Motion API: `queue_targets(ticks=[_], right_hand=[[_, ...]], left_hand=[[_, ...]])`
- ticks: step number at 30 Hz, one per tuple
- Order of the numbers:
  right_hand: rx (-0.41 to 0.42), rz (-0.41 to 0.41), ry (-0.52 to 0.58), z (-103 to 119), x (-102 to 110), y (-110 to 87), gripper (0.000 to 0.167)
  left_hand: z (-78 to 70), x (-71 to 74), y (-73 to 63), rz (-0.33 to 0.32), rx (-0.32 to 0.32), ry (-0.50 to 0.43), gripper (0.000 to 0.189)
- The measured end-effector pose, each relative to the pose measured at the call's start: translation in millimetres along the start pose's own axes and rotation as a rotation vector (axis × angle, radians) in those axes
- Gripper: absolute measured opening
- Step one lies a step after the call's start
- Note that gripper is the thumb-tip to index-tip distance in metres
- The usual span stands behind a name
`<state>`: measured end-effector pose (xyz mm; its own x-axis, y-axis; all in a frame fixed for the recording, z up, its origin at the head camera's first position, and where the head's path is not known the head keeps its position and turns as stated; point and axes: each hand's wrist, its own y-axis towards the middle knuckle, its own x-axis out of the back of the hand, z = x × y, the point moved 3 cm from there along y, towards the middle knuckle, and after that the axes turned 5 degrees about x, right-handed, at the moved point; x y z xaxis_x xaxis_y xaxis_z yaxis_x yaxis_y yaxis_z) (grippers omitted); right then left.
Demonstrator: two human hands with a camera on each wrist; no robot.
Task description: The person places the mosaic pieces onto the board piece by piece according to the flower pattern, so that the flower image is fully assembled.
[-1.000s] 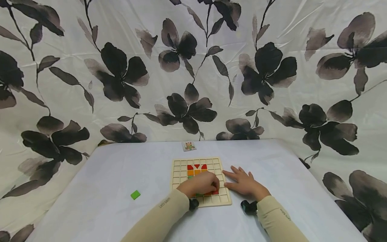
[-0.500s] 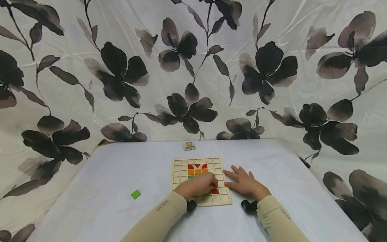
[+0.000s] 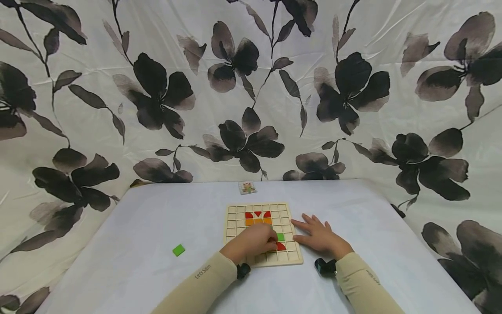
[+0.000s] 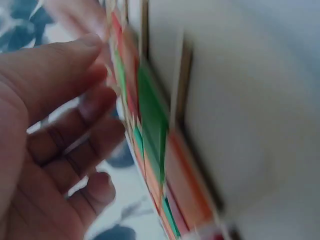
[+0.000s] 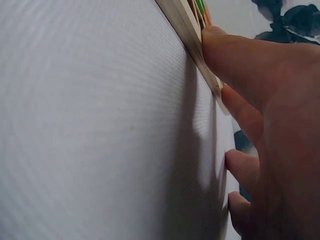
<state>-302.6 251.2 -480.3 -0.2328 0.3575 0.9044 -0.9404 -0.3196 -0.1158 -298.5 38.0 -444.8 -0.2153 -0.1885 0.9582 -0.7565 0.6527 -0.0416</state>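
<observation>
A wooden grid board lies on the white table with coloured tiles set in its squares. My left hand is over the board's middle and hides part of the pattern. In the left wrist view, its loosely curled fingers stand beside the tiles, with no piece visible between them. Just right of that hand, a green square tile and a red curved tile sit in the grid. My right hand rests at the board's right edge, fingers spread, thumb touching the rim.
A loose green square tile lies on the table left of the board. Behind the board is a small pattern card. A floral cloth hangs beyond the table's back edge.
My left hand has drawn back leftward across the board, uncovering the green tile and more of the red one. My right hand stays at the board's edge.
</observation>
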Motion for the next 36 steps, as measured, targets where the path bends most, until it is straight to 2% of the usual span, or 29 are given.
queue_targets(ticks=[4, 6, 9, 22, 27, 32, 36], right_hand=[[0.0, -0.002, -0.002, 1.2, 0.1, -0.7, 0.061], [0.0, -0.002, -0.004, 1.3, 0.2, -0.6, 0.061], [0.0, 0.0, -0.011, 1.4, 0.9, -0.6, 0.061], [0.008, 0.001, -0.006, 4.9, 3.3, -4.5, 0.061], [0.014, 0.004, -0.01, 4.7, 3.5, -3.7, 0.061], [0.008, 0.004, -0.009, 3.2, 4.1, -2.6, 0.06], [-0.002, 0.01, -0.002, 1.1, 2.2, -1.8, 0.061]], left_hand=[[-15.6, -5.7, 3.1, -0.022, -0.034, 0.119, 0.012], [-19.5, -6.2, 4.4, -0.021, -0.038, 0.135, 0.01], [-21.5, -5.8, 6.5, 0.004, -0.039, 0.141, 0.009], [-29.3, -4.1, 17.9, 0.084, -0.144, 0.272, 0.006], [-29.4, -4.7, 16.3, 0.117, -0.173, 0.246, 0.006], [-31.4, -4.1, 14.4, 0.121, -0.223, 0.222, 0.011], [-33.6, -3.5, 13.4, 0.128, -0.219, 0.23, 0.009]])
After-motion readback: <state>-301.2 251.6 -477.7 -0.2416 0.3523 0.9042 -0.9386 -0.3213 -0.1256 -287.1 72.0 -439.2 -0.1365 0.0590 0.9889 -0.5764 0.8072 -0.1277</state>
